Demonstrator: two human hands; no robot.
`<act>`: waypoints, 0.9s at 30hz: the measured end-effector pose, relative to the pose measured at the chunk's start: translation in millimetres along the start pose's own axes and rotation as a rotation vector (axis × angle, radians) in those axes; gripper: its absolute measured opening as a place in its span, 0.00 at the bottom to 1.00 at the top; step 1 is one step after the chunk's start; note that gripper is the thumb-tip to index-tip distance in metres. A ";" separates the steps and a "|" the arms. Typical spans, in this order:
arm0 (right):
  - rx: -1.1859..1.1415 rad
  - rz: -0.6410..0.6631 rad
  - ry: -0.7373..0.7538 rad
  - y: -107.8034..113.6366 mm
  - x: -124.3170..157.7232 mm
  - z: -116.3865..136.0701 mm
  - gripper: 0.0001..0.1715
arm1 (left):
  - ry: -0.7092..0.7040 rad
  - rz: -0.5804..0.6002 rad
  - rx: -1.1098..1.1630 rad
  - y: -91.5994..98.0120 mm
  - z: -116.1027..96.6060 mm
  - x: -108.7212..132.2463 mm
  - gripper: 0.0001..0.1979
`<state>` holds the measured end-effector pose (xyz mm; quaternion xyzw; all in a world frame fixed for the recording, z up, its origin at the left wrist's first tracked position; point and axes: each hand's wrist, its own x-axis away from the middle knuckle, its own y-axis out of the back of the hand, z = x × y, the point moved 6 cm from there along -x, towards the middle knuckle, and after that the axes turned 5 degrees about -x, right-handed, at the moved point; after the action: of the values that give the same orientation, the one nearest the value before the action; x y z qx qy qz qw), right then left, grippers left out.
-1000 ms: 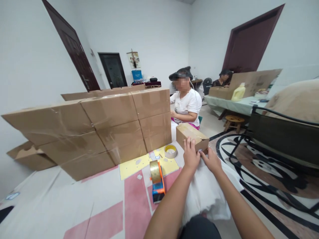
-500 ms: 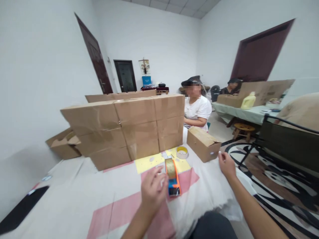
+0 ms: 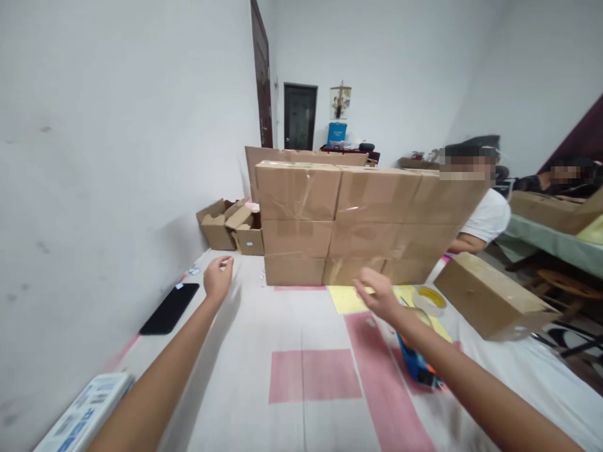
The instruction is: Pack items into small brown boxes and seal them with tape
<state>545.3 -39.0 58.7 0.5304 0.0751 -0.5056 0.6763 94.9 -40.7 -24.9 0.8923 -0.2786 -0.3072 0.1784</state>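
My left hand [image 3: 219, 279] is raised over the left part of the table, its fingers curled together; whether anything is in them I cannot make out. Just beyond it lie open cardboard boxes [image 3: 249, 240] by the wall. My right hand [image 3: 377, 294] hangs before the wall of stacked cardboard boxes [image 3: 365, 210], slightly blurred, fingers folded in, their contents hidden. Under my right forearm, partly covered, is a blue and orange tape dispenser [image 3: 414, 364] with a tape roll. A loose roll of tape [image 3: 431, 301] lies on a yellow patch behind it.
A single closed cardboard box [image 3: 494, 295] sits at the table's right. Along the left edge are a black phone-like slab [image 3: 170, 309] and a white printed box [image 3: 87, 411]. A person in a white top [image 3: 487, 220] sits behind the stack; another is farther right.
The view has swung left. My left hand has moved away from the tape dispenser to the left side, its fingers closing. My right hand has left the single box and crossed toward the stack.
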 end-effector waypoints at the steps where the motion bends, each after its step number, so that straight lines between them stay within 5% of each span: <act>1: -0.096 0.080 0.073 -41.3 -22.1 19.6 0.18 | 0.037 0.012 -0.006 -8.6 15.2 -12.8 0.12; 4: -0.277 0.264 0.145 -166.9 -79.9 59.2 0.09 | 0.121 0.031 0.007 -38.3 50.4 -48.4 0.14; 7: -0.311 0.315 0.050 -279.3 -141.2 69.3 0.22 | 0.199 -0.039 0.047 -61.4 75.9 -90.8 0.26; 10: -0.417 0.278 -0.198 -366.0 -202.6 52.8 0.29 | 0.283 -0.122 0.123 -75.9 101.7 -137.7 0.29; 13: -0.456 0.245 -0.393 -427.6 -239.9 28.0 0.28 | 0.307 -0.144 0.219 -90.6 129.3 -171.9 0.27; 19: -0.501 -0.021 -0.466 -482.7 -254.2 -8.3 0.44 | 0.231 -0.142 0.298 -121.1 172.4 -190.0 0.24; 27: -0.799 -0.238 -0.825 -478.2 -272.8 -57.4 0.20 | 0.149 -0.162 0.342 -115.0 158.0 -174.7 0.21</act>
<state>74.8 206.7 -98.5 -0.0184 0.0496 -0.6751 0.7358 -77.5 131.9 -120.9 0.9493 -0.2401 -0.2020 0.0189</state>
